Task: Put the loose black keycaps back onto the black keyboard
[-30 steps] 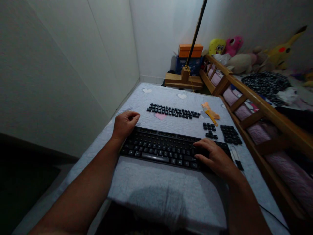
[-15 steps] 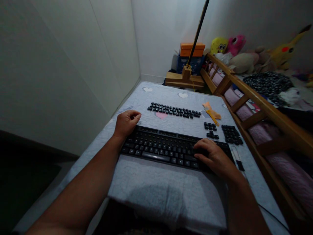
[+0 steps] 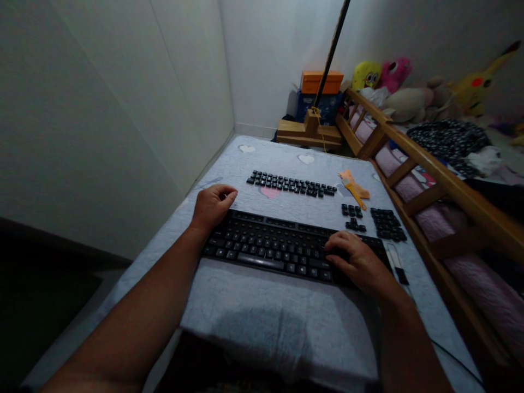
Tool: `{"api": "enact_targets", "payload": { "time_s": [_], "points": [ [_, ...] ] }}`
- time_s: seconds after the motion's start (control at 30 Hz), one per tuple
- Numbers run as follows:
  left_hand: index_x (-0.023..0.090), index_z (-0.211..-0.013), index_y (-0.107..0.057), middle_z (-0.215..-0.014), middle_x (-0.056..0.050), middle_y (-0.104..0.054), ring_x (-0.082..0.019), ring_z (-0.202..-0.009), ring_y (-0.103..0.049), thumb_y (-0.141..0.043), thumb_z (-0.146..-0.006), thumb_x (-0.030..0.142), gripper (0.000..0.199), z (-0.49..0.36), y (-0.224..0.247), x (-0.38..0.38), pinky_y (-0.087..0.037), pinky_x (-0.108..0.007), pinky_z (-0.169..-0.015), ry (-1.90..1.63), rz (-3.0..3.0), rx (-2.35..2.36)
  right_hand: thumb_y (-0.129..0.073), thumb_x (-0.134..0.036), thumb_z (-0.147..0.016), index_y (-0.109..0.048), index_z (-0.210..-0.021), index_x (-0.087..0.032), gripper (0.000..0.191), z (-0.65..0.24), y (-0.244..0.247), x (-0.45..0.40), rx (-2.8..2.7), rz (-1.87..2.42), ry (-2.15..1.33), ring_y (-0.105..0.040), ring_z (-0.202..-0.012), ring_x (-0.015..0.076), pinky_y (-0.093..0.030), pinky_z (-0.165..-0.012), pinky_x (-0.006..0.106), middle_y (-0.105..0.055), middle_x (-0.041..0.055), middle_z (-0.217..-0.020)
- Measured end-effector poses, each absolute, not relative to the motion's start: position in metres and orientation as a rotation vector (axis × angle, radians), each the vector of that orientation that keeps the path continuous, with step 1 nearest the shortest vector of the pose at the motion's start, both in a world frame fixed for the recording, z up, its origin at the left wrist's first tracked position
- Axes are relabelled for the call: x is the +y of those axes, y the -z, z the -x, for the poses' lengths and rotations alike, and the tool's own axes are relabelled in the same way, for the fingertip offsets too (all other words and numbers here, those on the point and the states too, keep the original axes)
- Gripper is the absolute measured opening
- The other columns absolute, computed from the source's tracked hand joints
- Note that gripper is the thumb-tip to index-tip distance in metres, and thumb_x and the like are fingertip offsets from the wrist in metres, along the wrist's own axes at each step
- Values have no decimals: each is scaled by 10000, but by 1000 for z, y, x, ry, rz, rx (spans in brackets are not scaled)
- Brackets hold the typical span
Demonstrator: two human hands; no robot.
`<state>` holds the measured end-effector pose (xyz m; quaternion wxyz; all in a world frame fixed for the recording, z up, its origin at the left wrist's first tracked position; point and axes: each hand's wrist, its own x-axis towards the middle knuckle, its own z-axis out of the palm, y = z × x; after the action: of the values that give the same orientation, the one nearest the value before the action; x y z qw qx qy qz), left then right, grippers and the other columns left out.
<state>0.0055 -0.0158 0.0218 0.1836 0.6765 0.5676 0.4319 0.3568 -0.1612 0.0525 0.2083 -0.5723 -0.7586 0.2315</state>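
A black keyboard [image 3: 262,245] lies across the cloth-covered table, its lower rows fitted with keycaps and its upper rows bare. By its far left corner rests my left hand [image 3: 212,206], fingers curled in and thumb against the index finger; whatever they might hold is hidden. My right hand [image 3: 355,257] is over the right part of the keyboard, thumb and fingers bent together at the right end of the letter keys. Anything between those fingertips is too small to make out. Loose black keycaps [image 3: 291,184] lie in rows beyond the keyboard.
More keycaps form groups at the right, a small cluster [image 3: 352,212] and a larger block [image 3: 387,225]. A yellow-handled brush [image 3: 355,195] lies on an orange cloth [image 3: 360,189]. A white-and-black tool [image 3: 399,267] sits right of the keyboard. A wooden bed rail [image 3: 426,191] borders the table.
Both hands stay almost where they were; the right hand has shifted very slightly at the keyboard. Keyboard and loose keycaps look unmoved.
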Motion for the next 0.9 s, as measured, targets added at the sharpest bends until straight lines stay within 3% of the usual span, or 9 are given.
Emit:
{"api": "enact_targets", "payload": {
  "time_s": [0.3,0.7,0.9],
  "points": [
    [173,-829,-748,-825,-28,-738,-163,-715,-637,-597,-778,385,265,-7,-24,-18,-536,-322,-786,-1217,-1915,1604,-609,-213,-845,-659,-1001,-235,165,-355,-52,-161,-2088,1604,-635,-579,-970,223,-465,-895,398,-639,61,-1010],
    [176,-846,-749,-860,-38,-741,-180,-764,-647,-599,-762,396,279,-2,-17,-10,-524,-327,-811,-1149,-1885,1622,-622,-193,-843,-666,-1001,-225,167,-352,-52,-161,-2099,1621,-589,-576,-981,226,-465,-904,404,-636,67,-1012],
    [167,-887,-752,-842,-61,-731,-195,-749,-636,-642,-705,420,330,-1,-8,-2,-512,-324,-749,-1028,-1819,1583,-624,-183,-830,-676,-1008,-231,192,-350,-51,-161,-2082,1617,-565,-585,-981,229,-478,-899,405,-638,70,-1019]
  ]
}}
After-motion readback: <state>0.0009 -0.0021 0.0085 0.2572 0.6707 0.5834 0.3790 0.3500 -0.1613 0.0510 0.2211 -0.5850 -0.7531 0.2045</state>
